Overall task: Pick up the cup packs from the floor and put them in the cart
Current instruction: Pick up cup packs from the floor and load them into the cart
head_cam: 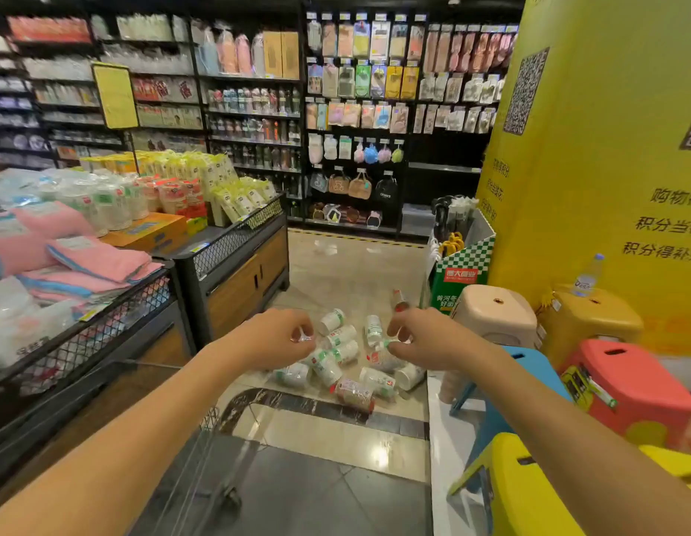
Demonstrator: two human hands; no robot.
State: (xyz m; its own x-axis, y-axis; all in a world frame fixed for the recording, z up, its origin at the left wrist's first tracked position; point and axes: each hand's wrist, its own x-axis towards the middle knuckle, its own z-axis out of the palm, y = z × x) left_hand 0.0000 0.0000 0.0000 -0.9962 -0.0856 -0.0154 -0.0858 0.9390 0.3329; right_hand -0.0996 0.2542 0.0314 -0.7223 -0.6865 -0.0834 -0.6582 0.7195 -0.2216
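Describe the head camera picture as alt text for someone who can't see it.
The left hand and right hand reach toward cup packs scattered on a shop floor; the left pinches clear wrapping. A wire cart is lower left, plastic stools right.

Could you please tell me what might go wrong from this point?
The left hand and right hand each seem to pinch only a wrapper tip; that thin grip could slip. Cup packs lie scattered on the floor beside the stools, so stepping forward risks tripping.
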